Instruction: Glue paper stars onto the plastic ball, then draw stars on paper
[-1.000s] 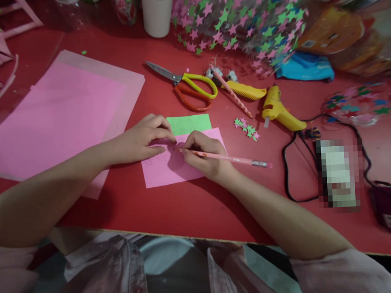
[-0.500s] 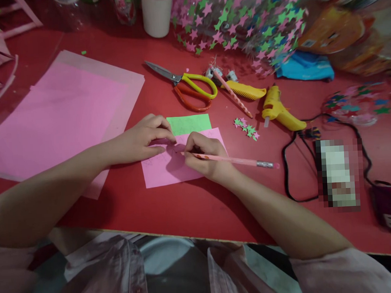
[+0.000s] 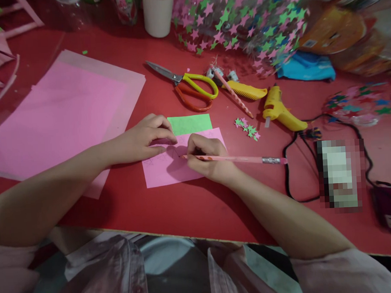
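Note:
A small pink paper sheet (image 3: 165,171) lies on the red table (image 3: 192,208) with faint pencil lines on it. My right hand (image 3: 206,157) is closed round a pink pencil (image 3: 245,159), its tip touching the sheet and its eraser end pointing right. My left hand (image 3: 142,138) rests on the sheet's upper left part, fingers curled and pressed down on the paper. A green paper piece (image 3: 190,123) lies just behind the pink sheet.
Large pink sheets (image 3: 56,114) lie at left. Scissors (image 3: 188,84), a yellow comb (image 3: 247,91), a second pencil (image 3: 232,92), small paper stars (image 3: 247,129) and a yellow glue gun (image 3: 279,111) with black cord lie behind and right. A star-covered object (image 3: 241,21) and white cup (image 3: 158,13) stand at the back.
My right hand shifted slightly right and the pencil swung so its eraser end lies farther right and flatter. My left hand stayed put.

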`<control>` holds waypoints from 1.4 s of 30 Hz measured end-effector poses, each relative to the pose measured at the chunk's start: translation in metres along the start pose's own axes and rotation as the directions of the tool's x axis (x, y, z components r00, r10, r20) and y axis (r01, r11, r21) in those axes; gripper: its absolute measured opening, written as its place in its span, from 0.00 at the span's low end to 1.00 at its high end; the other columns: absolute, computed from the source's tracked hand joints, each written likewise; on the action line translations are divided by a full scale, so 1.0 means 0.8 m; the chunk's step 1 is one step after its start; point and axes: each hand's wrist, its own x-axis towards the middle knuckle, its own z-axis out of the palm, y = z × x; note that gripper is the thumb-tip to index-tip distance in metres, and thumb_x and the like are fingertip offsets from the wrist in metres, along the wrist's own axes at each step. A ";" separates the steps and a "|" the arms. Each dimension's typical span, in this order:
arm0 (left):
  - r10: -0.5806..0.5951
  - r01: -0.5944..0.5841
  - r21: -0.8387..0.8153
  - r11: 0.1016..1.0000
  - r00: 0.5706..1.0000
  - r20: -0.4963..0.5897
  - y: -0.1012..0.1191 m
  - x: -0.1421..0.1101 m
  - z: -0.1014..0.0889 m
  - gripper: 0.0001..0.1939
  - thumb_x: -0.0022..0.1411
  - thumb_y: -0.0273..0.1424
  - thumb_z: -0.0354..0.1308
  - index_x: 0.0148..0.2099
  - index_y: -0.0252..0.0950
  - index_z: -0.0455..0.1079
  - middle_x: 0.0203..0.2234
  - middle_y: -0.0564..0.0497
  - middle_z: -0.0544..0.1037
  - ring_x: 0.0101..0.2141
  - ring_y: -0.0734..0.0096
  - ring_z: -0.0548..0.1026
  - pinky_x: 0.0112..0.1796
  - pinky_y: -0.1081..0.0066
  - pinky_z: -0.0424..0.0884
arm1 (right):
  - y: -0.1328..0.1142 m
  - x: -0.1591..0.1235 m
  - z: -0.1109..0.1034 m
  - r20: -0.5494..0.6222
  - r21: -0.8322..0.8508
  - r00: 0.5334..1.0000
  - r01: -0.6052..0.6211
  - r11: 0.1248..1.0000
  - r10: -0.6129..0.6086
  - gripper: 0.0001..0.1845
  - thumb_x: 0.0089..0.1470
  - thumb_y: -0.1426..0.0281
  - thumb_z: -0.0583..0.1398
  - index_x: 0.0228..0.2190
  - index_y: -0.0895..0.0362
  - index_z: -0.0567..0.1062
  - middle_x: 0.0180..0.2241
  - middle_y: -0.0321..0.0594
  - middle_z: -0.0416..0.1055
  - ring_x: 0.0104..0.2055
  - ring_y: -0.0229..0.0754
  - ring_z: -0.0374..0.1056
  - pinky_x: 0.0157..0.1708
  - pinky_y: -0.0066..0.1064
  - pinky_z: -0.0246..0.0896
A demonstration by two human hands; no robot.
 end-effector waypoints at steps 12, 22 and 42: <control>-0.003 0.003 0.001 1.000 1.000 -0.002 0.000 0.000 0.000 0.14 0.63 0.37 0.52 0.49 0.42 0.73 0.47 0.48 0.68 0.51 0.61 0.63 0.55 0.61 0.61 | 0.001 -0.002 0.004 0.017 0.024 1.000 -0.022 0.999 0.022 0.07 0.44 0.76 0.56 0.22 0.55 0.61 0.20 0.28 0.58 0.22 0.29 0.52 0.23 0.24 0.46; 0.013 -0.013 -0.010 1.000 1.000 -0.011 -0.003 0.001 0.001 0.14 0.63 0.37 0.54 0.48 0.40 0.74 0.46 0.47 0.69 0.51 0.61 0.65 0.54 0.61 0.61 | -0.009 -0.004 0.006 0.040 0.055 0.999 -0.011 0.998 0.008 0.06 0.48 0.76 0.56 0.24 0.55 0.65 0.21 0.27 0.59 0.22 0.29 0.52 0.24 0.24 0.49; 0.005 -0.005 0.002 1.000 1.000 0.007 -0.001 -0.001 -0.001 0.15 0.63 0.36 0.53 0.49 0.40 0.74 0.46 0.46 0.68 0.52 0.61 0.64 0.55 0.61 0.61 | -0.005 -0.006 0.012 -0.102 -0.018 0.994 -0.045 0.999 0.043 0.09 0.46 0.75 0.57 0.21 0.55 0.60 0.18 0.26 0.55 0.21 0.29 0.49 0.21 0.23 0.45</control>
